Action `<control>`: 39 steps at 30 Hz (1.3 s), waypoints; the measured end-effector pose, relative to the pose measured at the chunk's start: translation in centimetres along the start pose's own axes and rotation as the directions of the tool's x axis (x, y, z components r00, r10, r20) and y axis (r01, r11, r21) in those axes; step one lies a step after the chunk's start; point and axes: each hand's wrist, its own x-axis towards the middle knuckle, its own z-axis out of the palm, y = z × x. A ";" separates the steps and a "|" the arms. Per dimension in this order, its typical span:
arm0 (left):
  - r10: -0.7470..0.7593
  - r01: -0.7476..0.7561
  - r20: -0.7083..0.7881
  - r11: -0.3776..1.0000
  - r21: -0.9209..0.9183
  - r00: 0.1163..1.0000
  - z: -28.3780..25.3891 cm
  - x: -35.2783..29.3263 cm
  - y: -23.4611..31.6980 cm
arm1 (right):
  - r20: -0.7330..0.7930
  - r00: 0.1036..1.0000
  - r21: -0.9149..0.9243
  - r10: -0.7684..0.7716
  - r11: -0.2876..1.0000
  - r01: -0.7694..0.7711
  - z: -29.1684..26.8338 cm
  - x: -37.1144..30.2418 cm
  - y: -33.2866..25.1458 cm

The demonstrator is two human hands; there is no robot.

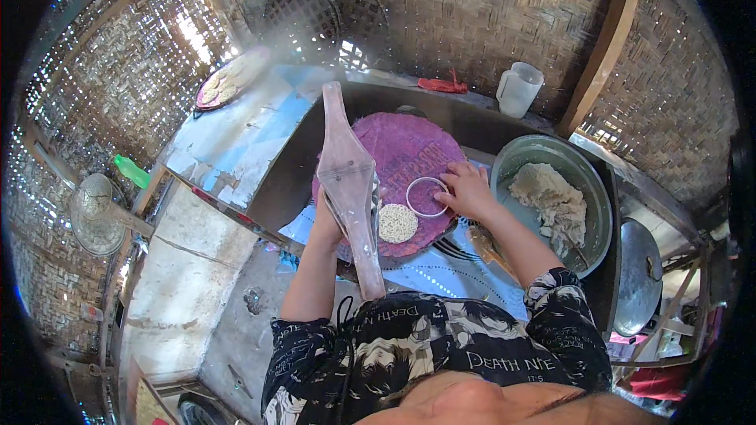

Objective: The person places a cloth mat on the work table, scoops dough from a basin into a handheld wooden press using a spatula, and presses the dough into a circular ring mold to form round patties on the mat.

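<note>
My left hand is under the wide middle of a long wooden press and grips it; most of the fingers are hidden behind the wood. One end of the press points away from me, and the other reaches my waist. My right hand pinches a thin white ring over a round purple mat. Just left of the ring lies a white, lacy-looking round of dough strands on the mat.
At right stands a large basin holding pale dough. A plastic jug and red plastic bag sit on the back ledge. Another loaded mat rests far left on a blue-white surface. A metal lid leans at right.
</note>
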 end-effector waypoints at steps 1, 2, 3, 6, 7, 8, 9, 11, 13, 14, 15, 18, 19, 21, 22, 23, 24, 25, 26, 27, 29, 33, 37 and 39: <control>0.003 -0.002 0.020 0.999 -0.048 1.000 0.0 0.4 -0.4 | -0.086 0.995 0.023 -0.042 0.999 0.044 -0.2 -0.2 0.2; 0.006 -0.002 0.042 0.995 -0.096 0.999 0.1 0.8 -0.8 | -0.174 0.982 0.042 -0.079 0.995 0.088 -0.5 -0.5 0.4; 0.017 -0.015 0.027 0.995 -0.097 0.999 -1.0 1.3 -1.4 | -0.171 0.980 0.039 -0.097 0.994 0.106 -0.7 -0.4 -0.3; 0.390 -0.291 0.095 0.482 0.826 0.916 -0.2 2.7 -2.0 | -0.312 0.929 0.358 -0.198 0.881 0.308 -1.0 -1.5 -1.5; 0.392 -0.291 0.092 0.485 0.824 0.915 1.1 2.8 -1.8 | -0.103 0.985 0.811 -0.140 0.562 0.164 -0.8 -2.6 -2.3; 0.325 -0.289 0.155 0.421 0.860 0.933 2.2 2.7 -1.5 | 0.113 0.974 0.991 -0.199 0.088 -0.097 -1.0 -3.6 -3.0; 0.255 -0.290 0.207 0.352 0.890 0.945 3.0 2.8 -1.3 | 0.113 0.971 0.991 -0.210 0.095 -0.094 -1.4 -3.8 -3.1; 0.101 -0.308 0.292 0.211 0.928 0.951 4.0 3.6 -0.7 | 0.324 0.890 0.927 -0.322 -0.078 -0.366 -2.7 -4.3 -2.9; 0.034 -0.320 0.318 0.144 0.936 0.947 3.4 5.7 -0.5 | 0.336 0.915 0.930 -0.222 -0.075 -0.360 -3.5 -4.5 -2.0; 0.019 -0.230 0.422 0.861 0.454 0.906 2.5 7.2 -0.8 | 0.353 0.886 0.921 -0.299 -0.058 -0.386 -3.5 -4.6 -0.3; 0.098 0.103 0.508 0.930 -0.352 0.856 2.3 8.5 -0.6 | 0.374 0.853 0.907 -0.363 -0.047 -0.418 -3.7 -4.7 0.4; 0.023 0.306 0.453 0.705 -0.639 0.891 2.8 12.0 -0.5 | 0.460 0.837 0.873 -0.297 -0.022 -0.488 -5.0 -5.3 0.8; 0.110 0.322 0.513 0.662 -0.676 0.852 1.9 13.2 -2.0 | 0.517 0.798 0.838 -0.309 -0.010 -0.546 -5.2 -5.2 0.8; 0.079 0.301 0.457 0.652 -0.696 0.886 3.2 13.6 -3.1 | 0.527 0.797 0.833 -0.295 -0.009 -0.554 -5.4 -4.8 2.5; 0.048 0.275 0.398 0.649 -0.709 0.916 3.7 13.7 -3.5 | 0.562 0.790 0.823 -0.245 0.070 -0.564 -5.8 -4.6 3.2; 0.047 0.273 0.394 0.646 -0.713 0.918 3.6 13.9 -4.1 | 0.593 0.780 0.805 -0.199 0.150 -0.574 -6.2 -4.2 3.4; 0.028 0.248 0.349 0.649 -0.719 0.937 3.3 14.2 -4.9 | 0.615 0.778 0.785 -0.124 0.190 -0.590 -7.0 -4.1 3.0; 0.010 0.224 0.303 0.653 -0.723 0.953 3.0 14.3 -5.6 | 0.619 0.775 0.782 -0.126 0.191 -0.594 -7.0 -3.8 3.3; 0.007 0.227 0.304 0.651 -0.725 0.953 3.0 14.4 -6.1 | 0.629 0.770 0.764 -0.105 0.266 -0.588 -7.1 -3.5 3.7; -0.031 0.214 0.256 0.647 -0.732 0.966 2.9 14.4 -6.7 | 0.637 0.766 0.741 -0.084 0.339 -0.579 -7.2 -3.3 3.8; -0.072 0.201 0.203 0.644 -0.738 0.976 2.8 14.2 -7.4 | 0.643 0.764 0.717 -0.051 0.392 -0.577 -7.8 -3.2 3.8; -0.149 0.200 0.136 0.623 -0.757 0.979 2.0 13.6 -7.7 | 0.660 0.751 0.666 -0.010 0.469 -0.579 -7.3 -3.0 3.5; -0.174 0.143 0.030 0.688 -0.711 0.984 0.9 13.2 -6.0 | 0.635 0.772 0.686 0.004 0.457 -0.567 -6.9 -2.4 1.4; -0.147 0.115 0.016 0.697 -0.708 0.989 0.3 13.8 -5.5 | 0.611 0.791 0.700 0.015 0.456 -0.550 -6.2 -1.7 0.9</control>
